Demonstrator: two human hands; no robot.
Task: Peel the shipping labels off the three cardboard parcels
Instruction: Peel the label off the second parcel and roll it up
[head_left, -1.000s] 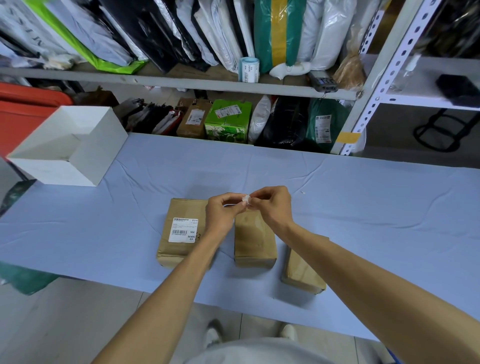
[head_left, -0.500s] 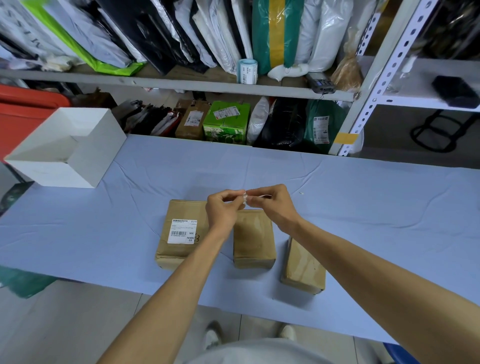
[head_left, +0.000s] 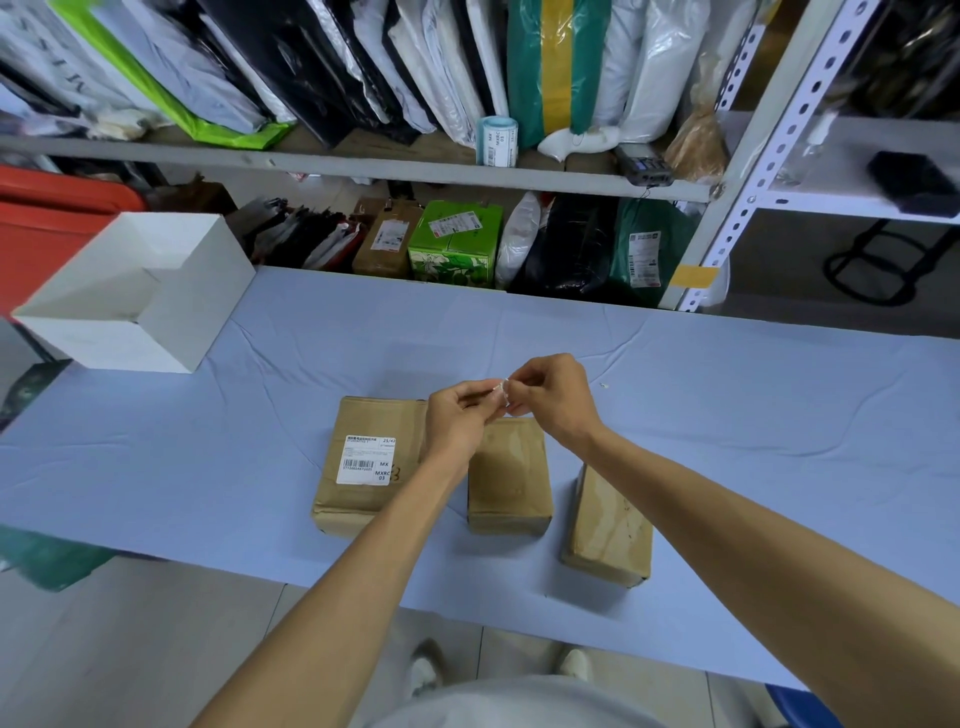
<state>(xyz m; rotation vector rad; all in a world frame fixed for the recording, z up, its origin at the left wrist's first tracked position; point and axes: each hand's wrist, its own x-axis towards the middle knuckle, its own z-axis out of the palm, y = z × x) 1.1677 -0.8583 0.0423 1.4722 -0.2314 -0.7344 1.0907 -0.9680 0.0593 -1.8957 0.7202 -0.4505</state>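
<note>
Left hand and right hand pinch a crumpled white label scrap, twelve o'clock from the middle brown cardboard parcel.

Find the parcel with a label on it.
Head view: the labelled parcel is leftmost of the three on the blue table, beside the middle parcel, its right edge hidden by the left hand.

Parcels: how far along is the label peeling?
Done: middle parcel and right parcel show bare tops. In hand: left hand and right hand both pinch a small white wad, seemingly a peeled label, above the middle parcel. To do: the left parcel still carries its shipping label.
</note>
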